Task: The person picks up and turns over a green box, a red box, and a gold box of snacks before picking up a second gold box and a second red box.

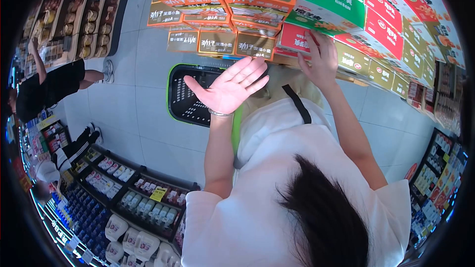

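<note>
My left hand is held out with the palm up and the fingers spread, holding nothing. It wears a bracelet at the wrist. Below and beside it is a black shopping basket with a green rim, partly hidden by the hand and forearm. My right hand reaches to the stack, its fingers stretched out against a red box under a green box. Whether the fingertips press on the red box or the green one is hard to tell. To the left of them stand stacked orange-and-brown snack boxes.
More red boxes and olive-gold boxes continue the display to the right. Low shelves with bottles lie at the lower left. Two other people are on the left, one in black shorts beside a food shelf.
</note>
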Motion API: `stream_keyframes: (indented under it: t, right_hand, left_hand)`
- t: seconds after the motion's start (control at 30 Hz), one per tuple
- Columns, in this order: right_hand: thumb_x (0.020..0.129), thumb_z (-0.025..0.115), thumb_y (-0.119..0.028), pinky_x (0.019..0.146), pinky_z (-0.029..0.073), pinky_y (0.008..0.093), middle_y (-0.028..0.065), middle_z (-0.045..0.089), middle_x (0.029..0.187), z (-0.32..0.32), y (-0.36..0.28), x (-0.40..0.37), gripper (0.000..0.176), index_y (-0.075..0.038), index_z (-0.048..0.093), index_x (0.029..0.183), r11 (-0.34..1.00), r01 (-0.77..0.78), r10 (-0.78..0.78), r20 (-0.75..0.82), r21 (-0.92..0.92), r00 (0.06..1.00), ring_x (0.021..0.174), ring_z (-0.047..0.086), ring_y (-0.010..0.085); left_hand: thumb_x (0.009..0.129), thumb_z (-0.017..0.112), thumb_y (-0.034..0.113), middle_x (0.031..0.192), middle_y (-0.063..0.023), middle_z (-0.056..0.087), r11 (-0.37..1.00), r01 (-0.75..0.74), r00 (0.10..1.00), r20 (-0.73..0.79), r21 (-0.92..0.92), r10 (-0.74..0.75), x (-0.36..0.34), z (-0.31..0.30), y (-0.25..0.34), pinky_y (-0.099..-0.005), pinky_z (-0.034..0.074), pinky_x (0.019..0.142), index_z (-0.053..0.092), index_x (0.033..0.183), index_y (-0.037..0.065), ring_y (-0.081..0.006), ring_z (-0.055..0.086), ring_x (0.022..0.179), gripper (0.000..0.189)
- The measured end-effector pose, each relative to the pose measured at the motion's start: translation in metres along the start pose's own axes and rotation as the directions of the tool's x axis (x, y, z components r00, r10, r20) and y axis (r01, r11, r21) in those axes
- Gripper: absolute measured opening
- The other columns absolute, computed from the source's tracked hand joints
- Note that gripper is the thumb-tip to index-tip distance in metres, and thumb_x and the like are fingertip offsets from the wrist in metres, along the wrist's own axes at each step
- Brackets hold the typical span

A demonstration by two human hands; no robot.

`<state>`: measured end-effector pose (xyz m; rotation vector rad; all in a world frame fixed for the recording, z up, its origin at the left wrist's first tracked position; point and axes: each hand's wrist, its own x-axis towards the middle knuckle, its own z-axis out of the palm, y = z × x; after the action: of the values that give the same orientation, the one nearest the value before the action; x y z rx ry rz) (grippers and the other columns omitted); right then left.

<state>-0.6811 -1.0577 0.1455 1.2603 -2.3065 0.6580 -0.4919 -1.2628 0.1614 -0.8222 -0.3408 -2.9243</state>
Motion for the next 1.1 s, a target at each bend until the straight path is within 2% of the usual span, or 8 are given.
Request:
stream_keyframes:
  t: [0.03, 0.1, 0.37, 0.5, 0.57, 1.1]
  right_hand:
    - [0.076, 0.074, -0.020, 0.102, 0.045, 0.0472, 0.0139, 0.057, 0.128, 0.000, 0.000, 0.000, 0.053, -0.004, 0.062, 0.125, 1.000, -0.006, 0.006, -0.001, -0.003, 1.000, 0.117, 0.055, 0.0339]
    - [0.076, 0.074, -0.021, 0.102, 0.045, 0.0472, 0.0138, 0.057, 0.128, 0.001, -0.001, -0.001, 0.053, -0.004, 0.062, 0.125, 1.000, -0.011, 0.011, 0.000, -0.001, 1.000, 0.117, 0.056, 0.0340]
    - [0.075, 0.075, -0.021, 0.101, 0.046, 0.0466, 0.0128, 0.058, 0.130, 0.004, 0.000, -0.002, 0.054, -0.005, 0.062, 0.126, 1.000, -0.020, 0.020, 0.001, -0.007, 1.000, 0.118, 0.056, 0.0341]
    - [0.075, 0.075, -0.020, 0.101, 0.046, 0.0463, 0.0127, 0.058, 0.130, 0.005, 0.000, -0.003, 0.055, -0.005, 0.062, 0.126, 1.000, -0.015, 0.015, 0.002, -0.008, 1.000, 0.118, 0.056, 0.0339]
    - [0.074, 0.076, -0.019, 0.101, 0.046, 0.0460, 0.0127, 0.058, 0.130, 0.005, 0.000, -0.003, 0.056, -0.005, 0.062, 0.126, 1.000, -0.008, 0.008, -0.006, -0.008, 1.000, 0.118, 0.056, 0.0337]
    - [0.073, 0.076, -0.017, 0.100, 0.046, 0.0456, 0.0134, 0.058, 0.128, 0.003, -0.003, 0.000, 0.057, -0.004, 0.063, 0.126, 1.000, 0.012, -0.012, -0.009, -0.016, 1.000, 0.116, 0.057, 0.0323]
  left_hand:
    - [0.082, 0.032, 0.088, 0.161, -0.0285, 0.001, 1.000, -0.002, 1.000, -0.003, 0.002, 0.002, 0.000, 0.001, 0.000, -0.0590, -0.007, 0.118, 0.001, 0.152, -0.010, -0.0417, -0.003, 0.150, 0.124]
    - [0.072, 0.034, 0.095, 0.160, -0.0290, 0.000, 0.999, 0.034, 0.999, 0.024, 0.007, -0.035, -0.002, 0.002, -0.002, -0.0606, -0.008, 0.117, -0.001, 0.151, -0.011, -0.0415, -0.005, 0.150, 0.137]
    - [0.062, 0.042, 0.099, 0.158, -0.0333, -0.004, 0.992, 0.116, 0.983, 0.139, 0.055, -0.122, -0.002, 0.007, -0.006, -0.0594, -0.007, 0.117, -0.003, 0.151, -0.011, -0.0430, -0.009, 0.149, 0.148]
    - [0.060, 0.044, 0.099, 0.158, -0.0342, -0.004, 0.991, 0.096, 0.974, 0.197, 0.092, -0.113, 0.003, 0.010, -0.009, -0.0590, -0.007, 0.117, -0.003, 0.151, -0.011, -0.0435, -0.009, 0.149, 0.151]
    - [0.056, 0.050, 0.099, 0.157, -0.0354, -0.003, 0.991, 0.108, 0.970, 0.208, 0.079, -0.122, 0.004, 0.014, -0.011, -0.0589, -0.006, 0.118, -0.003, 0.151, -0.012, -0.0443, -0.007, 0.149, 0.155]
    - [0.051, 0.066, 0.090, 0.155, -0.0388, 0.004, 0.987, 0.078, 0.956, 0.272, 0.138, -0.113, 0.004, 0.014, -0.020, -0.0601, 0.000, 0.117, 0.003, 0.150, -0.014, -0.0461, 0.001, 0.149, 0.157]
